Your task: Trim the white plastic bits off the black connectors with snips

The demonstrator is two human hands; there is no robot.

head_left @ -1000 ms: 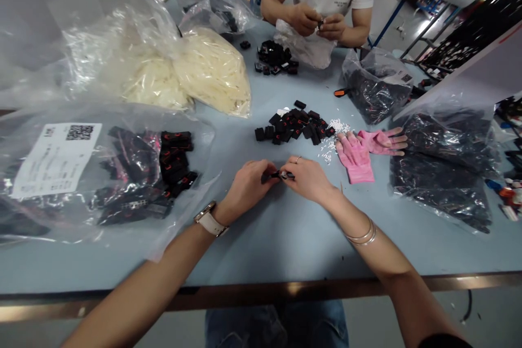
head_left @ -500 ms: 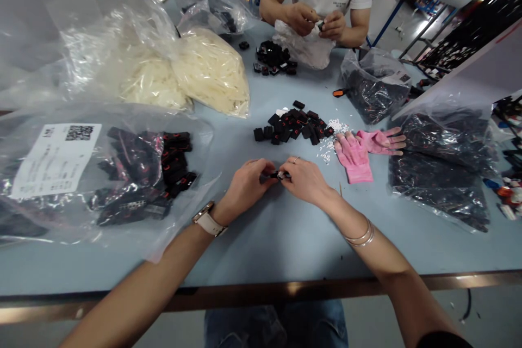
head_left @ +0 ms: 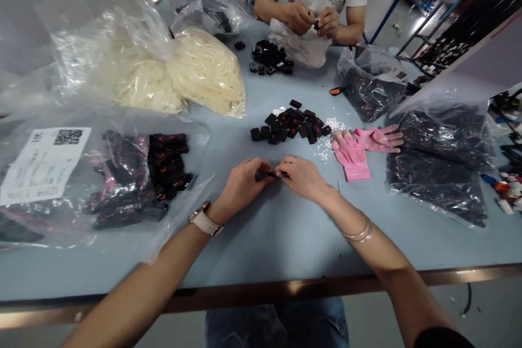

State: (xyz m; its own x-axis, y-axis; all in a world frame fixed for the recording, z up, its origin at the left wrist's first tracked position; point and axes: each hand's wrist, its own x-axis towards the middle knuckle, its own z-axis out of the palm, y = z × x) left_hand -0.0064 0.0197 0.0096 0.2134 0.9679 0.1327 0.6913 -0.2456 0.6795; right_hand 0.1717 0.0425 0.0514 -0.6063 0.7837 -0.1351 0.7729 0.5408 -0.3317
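Both of my hands meet over the middle of the table, fingers pinched on a small black plastic connector housing. My left hand grips its left end; my right hand holds the right end, where a lighter bit shows between the fingertips. The fingers cover most of the part. Just beyond them lies a pile of black connector housings, some with red-orange inserts. Tiny white pieces are scattered to the right of the pile, beside a pair of pink gloves.
At left, a clear bag spills black housings. Behind it stand bags of cream-coloured strips. Bags of dark parts lie at right. Across the table, a co-worker's hands handle a small black part near another black pile.
The view has shifted slightly. My hands stay together on the connector housing, with only small finger movement. The co-worker's hands have turned their part a little.
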